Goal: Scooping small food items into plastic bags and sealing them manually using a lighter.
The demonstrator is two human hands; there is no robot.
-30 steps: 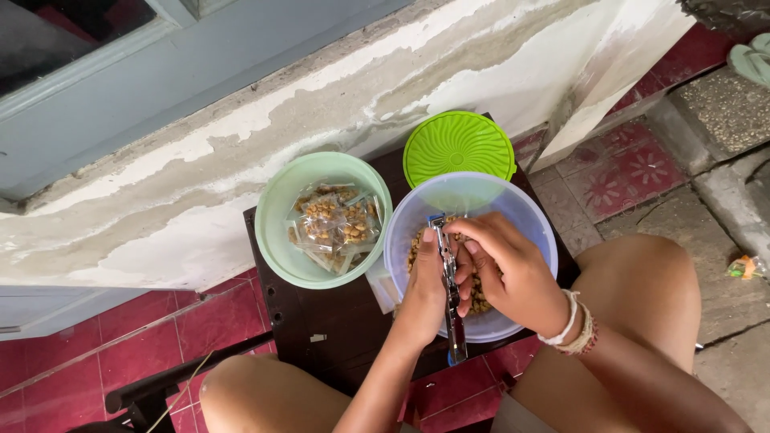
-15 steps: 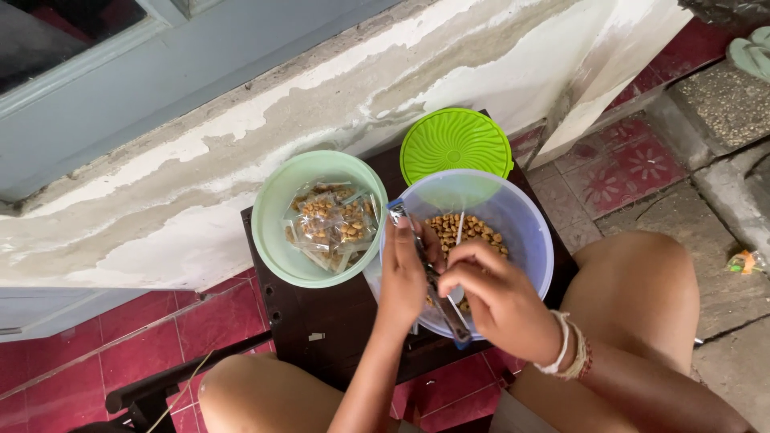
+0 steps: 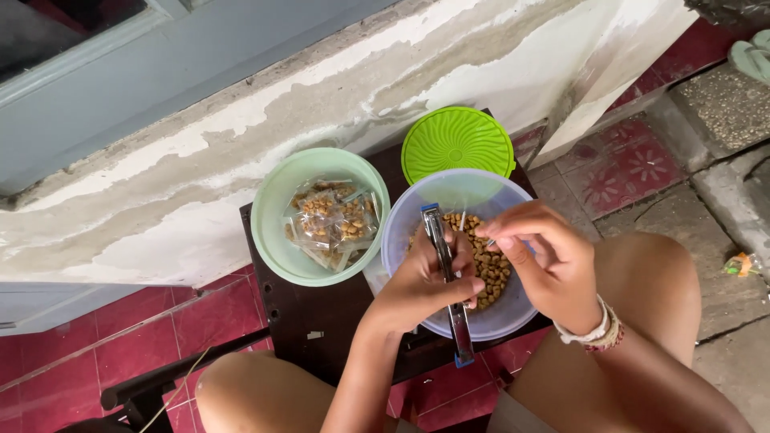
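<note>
Metal stapler (image 3: 446, 281) sits clenched in the left hand (image 3: 417, 285) right over the clear nut bowl (image 3: 525, 305), handy while the right hand (image 3: 545, 261) pinches a small clear bag (image 3: 491, 240).

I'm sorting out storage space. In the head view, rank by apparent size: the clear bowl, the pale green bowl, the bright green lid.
1. clear bowl, looks widest
2. pale green bowl, only slightly smaller, so uncertain
3. bright green lid, clearly smallest

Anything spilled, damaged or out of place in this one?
Nothing spilled: the nuts sit inside the clear bowl and the packets inside the green bowl. Only the wall behind looks damaged, its paint peeling and stained.
</note>
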